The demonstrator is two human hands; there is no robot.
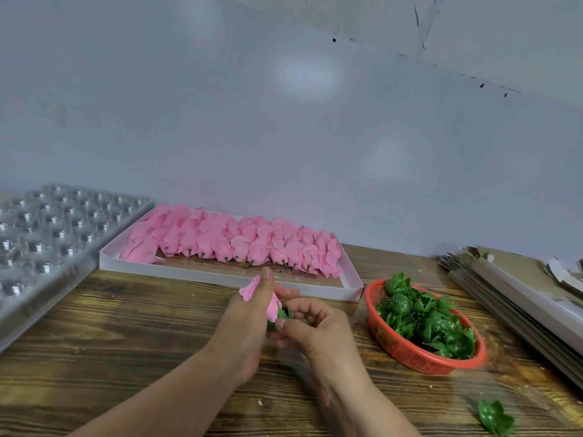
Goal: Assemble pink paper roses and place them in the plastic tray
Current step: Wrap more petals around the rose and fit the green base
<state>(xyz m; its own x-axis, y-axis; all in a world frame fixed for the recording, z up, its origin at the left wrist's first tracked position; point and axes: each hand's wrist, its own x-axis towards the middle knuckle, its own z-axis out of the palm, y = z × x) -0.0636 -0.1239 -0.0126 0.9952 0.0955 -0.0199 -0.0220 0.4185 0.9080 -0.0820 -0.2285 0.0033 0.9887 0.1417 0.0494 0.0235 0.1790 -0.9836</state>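
Wood-grain tabletop (pixel 126 342) runs under a pale wall, and over its middle the left hand (pixel 243 326) grips a pink paper rose (pixel 271 305) while the right hand (pixel 318 329) pinches the green calyx (pixel 282 313) at its base. Just beyond the hands lies a shallow white box (pixel 195 274) filled with rows of pink rose heads (pixel 233 241), and at far left sits the clear plastic tray (pixel 47 234). To the right, an orange basket (pixel 407 351) holds more green calyxes (pixel 426 320), one loose calyx (pixel 495 417) lies near the front edge, and flat cardboard (pixel 520 294) is stacked at far right.
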